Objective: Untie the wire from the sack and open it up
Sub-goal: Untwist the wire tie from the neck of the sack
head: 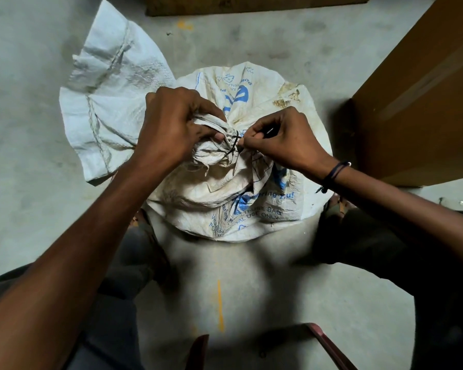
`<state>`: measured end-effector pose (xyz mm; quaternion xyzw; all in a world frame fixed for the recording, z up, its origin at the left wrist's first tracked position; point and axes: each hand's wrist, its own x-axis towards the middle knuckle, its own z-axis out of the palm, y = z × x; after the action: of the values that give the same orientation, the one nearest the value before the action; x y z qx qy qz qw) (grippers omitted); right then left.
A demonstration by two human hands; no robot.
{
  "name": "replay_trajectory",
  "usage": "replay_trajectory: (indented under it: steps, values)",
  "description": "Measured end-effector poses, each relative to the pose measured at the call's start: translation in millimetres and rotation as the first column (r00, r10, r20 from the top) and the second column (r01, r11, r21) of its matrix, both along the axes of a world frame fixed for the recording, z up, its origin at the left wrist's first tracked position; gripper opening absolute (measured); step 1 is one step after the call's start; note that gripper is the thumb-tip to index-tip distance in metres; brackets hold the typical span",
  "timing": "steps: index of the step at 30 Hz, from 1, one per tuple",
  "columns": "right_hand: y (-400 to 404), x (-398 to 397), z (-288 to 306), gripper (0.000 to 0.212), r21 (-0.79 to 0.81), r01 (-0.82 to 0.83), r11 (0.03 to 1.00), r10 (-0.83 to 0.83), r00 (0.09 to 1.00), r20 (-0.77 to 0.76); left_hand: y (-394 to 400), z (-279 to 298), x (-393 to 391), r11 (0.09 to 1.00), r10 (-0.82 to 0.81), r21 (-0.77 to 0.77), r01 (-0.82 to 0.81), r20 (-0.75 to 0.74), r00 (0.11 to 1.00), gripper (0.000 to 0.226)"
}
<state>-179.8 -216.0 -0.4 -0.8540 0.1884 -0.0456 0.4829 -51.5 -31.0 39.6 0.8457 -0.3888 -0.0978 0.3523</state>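
Note:
A full white woven sack (265, 204) with blue print stands on the concrete floor between my knees. Its neck is bunched at the top and bound by a thin dark wire (233, 145). My left hand (174, 126) is closed around the gathered neck fabric just left of the wire. My right hand (281, 140) pinches the wire's free end between thumb and fingers, right beside the knot. The loose flap of the sack's mouth (110, 102) fans out to the left over the floor.
A large brown cardboard box (422, 102) stands close on the right. A wooden board (251, 5) lies along the far edge. My knees flank the sack. A reddish chair or stool frame (329, 343) shows at the bottom.

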Motion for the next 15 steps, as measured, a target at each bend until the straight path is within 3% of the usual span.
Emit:
replay_trajectory:
  steps: [11, 15]
  values:
    - [2.0, 2.1, -5.2, 0.014, -0.014, -0.026, 1.000, 0.024, 0.996, -0.086, 4.1, -1.0, 3.1, 1.000, 0.026, 0.012, -0.026, -0.051, 0.998, 0.025]
    - [1.1, -1.2, -2.6, 0.008, -0.027, 0.040, 0.999, -0.042, 0.997, -0.058, 10.4, -2.7, 10.2, 0.996, 0.079, 0.037, -0.077, -0.077, 0.994, 0.026]
